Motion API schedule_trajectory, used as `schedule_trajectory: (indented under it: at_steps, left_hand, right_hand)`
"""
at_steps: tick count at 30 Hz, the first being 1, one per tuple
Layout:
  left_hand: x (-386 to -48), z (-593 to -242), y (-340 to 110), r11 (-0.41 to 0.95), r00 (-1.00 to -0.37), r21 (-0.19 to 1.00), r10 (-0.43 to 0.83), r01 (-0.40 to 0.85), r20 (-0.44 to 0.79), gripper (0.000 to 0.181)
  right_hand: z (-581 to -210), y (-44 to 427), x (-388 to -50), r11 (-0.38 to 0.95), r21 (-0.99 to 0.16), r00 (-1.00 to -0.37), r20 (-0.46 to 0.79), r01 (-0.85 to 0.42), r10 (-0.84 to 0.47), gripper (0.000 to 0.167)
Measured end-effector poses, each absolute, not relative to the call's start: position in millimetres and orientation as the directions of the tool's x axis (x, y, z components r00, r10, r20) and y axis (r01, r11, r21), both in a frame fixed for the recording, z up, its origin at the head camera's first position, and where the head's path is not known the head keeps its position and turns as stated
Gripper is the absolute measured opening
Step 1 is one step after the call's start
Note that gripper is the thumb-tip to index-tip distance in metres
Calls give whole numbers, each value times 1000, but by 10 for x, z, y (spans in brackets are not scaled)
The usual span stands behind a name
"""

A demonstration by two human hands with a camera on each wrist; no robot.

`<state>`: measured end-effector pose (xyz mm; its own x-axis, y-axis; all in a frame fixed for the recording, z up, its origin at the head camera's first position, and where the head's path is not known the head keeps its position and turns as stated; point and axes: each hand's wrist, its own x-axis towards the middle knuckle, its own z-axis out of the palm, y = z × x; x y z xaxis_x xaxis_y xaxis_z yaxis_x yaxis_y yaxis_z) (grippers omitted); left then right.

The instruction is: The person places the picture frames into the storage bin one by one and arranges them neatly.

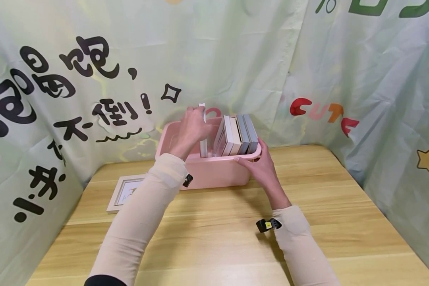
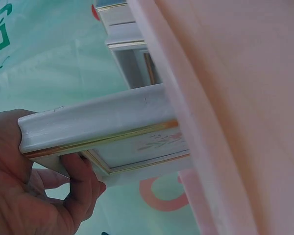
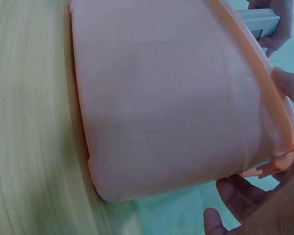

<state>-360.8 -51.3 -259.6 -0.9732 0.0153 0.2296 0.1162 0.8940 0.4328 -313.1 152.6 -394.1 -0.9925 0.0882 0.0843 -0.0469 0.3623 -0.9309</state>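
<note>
My left hand [image 1: 194,128] grips the top end of a white picture frame [image 2: 95,119], thumb on one side and curled fingers on the other. That frame stands upright, its lower part inside a pink plastic bin [image 1: 216,174]; the left wrist view shows its gold inner edging and a pale floral picture. At the bin's right corner, my right hand [image 1: 265,171] holds the rim, with the thumb over the front edge and fingers round the side. Several more picture frames [image 1: 237,137], white, cream and grey-blue, lean together upright in the bin's right half. Their lower ends are hidden by the bin wall.
A light-coloured picture frame [image 1: 123,194] lies flat on the wooden table [image 1: 214,238], left of the bin and partly covered by my left sleeve. Behind the bin hangs a pale green printed cloth [image 1: 236,59], which also runs along both sides of the table.
</note>
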Motion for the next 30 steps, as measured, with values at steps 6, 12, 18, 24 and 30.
schedule_trajectory:
  at_steps: [6, 12, 18, 24, 30]
  left_hand:
    - [-3670, -2724, -455, 900, -973, 420, 19, 117, 230, 57]
    - [-3715, -2800, -404, 910, -978, 403, 17, 102, 209, 63]
    - [-3727, -2829, -365, 909, -981, 406, 16, 95, 194, 66]
    - [-3749, -2844, -334, 904, -985, 419, 7, 81, 174, 64]
    - [-3775, -2899, -317, 899, -982, 427, 12, 94, 189, 59]
  right_hand:
    - [-3965, 1541, -3126, 362, -931, -993, 87, -50, 85, 114]
    - [-3953, 1537, -3129, 353, -934, -992, 86, -50, 87, 114]
    - [-3951, 1542, -3146, 362, -931, -993, 82, -45, 87, 113]
    - [-3951, 1546, -3150, 363, -931, -993, 82, -46, 85, 113]
    - [-3949, 1535, -3139, 356, -933, -993, 86, -51, 83, 113]
